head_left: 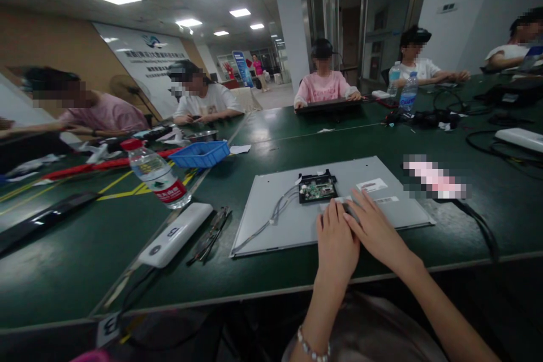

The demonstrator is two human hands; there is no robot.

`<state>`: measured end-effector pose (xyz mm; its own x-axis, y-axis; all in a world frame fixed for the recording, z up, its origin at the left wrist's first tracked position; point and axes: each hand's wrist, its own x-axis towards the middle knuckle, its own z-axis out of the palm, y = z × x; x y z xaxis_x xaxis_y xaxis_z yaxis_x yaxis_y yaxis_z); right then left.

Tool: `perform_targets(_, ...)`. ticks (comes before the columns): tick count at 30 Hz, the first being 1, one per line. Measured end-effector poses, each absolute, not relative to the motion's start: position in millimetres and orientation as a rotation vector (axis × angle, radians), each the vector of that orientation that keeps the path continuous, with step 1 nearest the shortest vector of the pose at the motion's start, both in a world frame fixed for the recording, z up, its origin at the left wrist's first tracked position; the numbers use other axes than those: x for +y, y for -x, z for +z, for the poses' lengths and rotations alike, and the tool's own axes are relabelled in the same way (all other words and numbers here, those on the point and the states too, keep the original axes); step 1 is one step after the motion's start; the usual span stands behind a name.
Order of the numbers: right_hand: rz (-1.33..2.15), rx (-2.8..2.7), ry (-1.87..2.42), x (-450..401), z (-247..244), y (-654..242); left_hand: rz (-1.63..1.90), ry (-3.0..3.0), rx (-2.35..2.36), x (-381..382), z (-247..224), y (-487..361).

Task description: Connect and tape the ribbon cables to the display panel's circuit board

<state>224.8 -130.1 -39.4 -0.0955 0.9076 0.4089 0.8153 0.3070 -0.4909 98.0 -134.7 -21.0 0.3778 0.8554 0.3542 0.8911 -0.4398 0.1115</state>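
Note:
A flat grey display panel [292,226] lies back side up on the green table in front of me. A green circuit board [318,188] in a black frame sits on it, with thin grey cables [274,218] running to its near left corner. My left hand [338,240] is just below the board, fingers close together and bent down at the panel. My right hand [379,229] meets it from the right, fingers curved over the same spot. Something small and dark shows between the hands; the fingers hide most of it.
Left of the panel are folded glasses [210,235], a white power bank [176,236] with a cable, a red-capped water bottle [156,175] and a blue plastic tray [201,154]. A blurred pink object [435,175] lies to the right, with dark cable. Several people sit around the table.

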Motion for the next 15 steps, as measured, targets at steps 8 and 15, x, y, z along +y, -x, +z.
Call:
perform_targets(8, 0.111, -1.964, 1.543, -132.6, -37.5, -224.2, -0.575, 2.525, -1.631, -134.7, -19.5, -99.0)
perform_targets(15, 0.139, -1.989, 1.606, -134.4, -38.0, -222.2, -0.533, 2.564, -1.673, -135.5, -17.7, -98.9)
